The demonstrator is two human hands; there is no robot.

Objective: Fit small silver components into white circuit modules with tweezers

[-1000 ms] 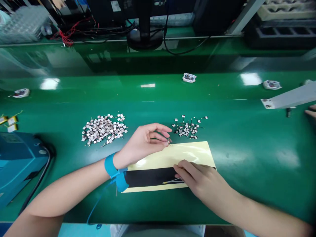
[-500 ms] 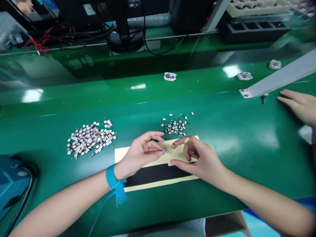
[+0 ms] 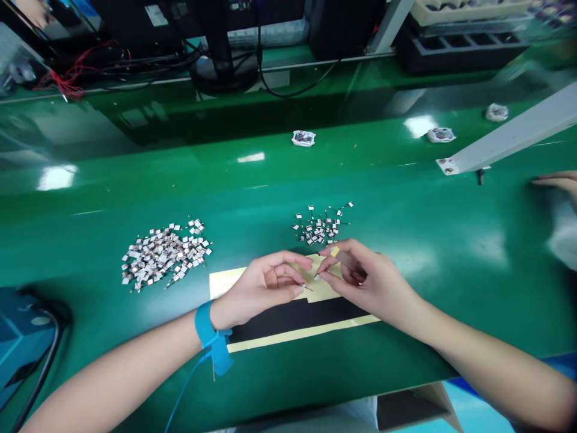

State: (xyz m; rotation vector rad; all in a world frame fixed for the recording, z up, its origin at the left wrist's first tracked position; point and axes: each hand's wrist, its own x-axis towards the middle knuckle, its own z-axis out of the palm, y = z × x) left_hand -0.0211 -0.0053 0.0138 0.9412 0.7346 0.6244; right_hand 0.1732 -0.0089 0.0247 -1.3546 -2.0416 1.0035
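My left hand (image 3: 259, 285), with a blue strap (image 3: 210, 331) at its wrist, pinches a small component with thin leads (image 3: 303, 287). Just right of it, my right hand (image 3: 365, 276) has thumb and forefinger closed on a tiny pale piece (image 3: 317, 276); a bit of yellow tape (image 3: 335, 251) sits on a finger. Both hands are over a yellow sheet (image 3: 225, 281) with a black strip (image 3: 274, 320). Beyond them lies a small pile of components (image 3: 320, 230). A larger pile (image 3: 164, 252) is at the left.
White-rimmed small parts (image 3: 303, 139) lie farther back on the green table (image 3: 252, 385). A grey metal post (image 3: 514, 129) slants in from the right, near another person's hand (image 3: 559, 180). A blue device (image 3: 22, 337) stands at the left edge.
My right hand has moved in closer to my left, and its thumb and forefinger have come together on a tiny piece. The other person's hand has drawn back to the right.
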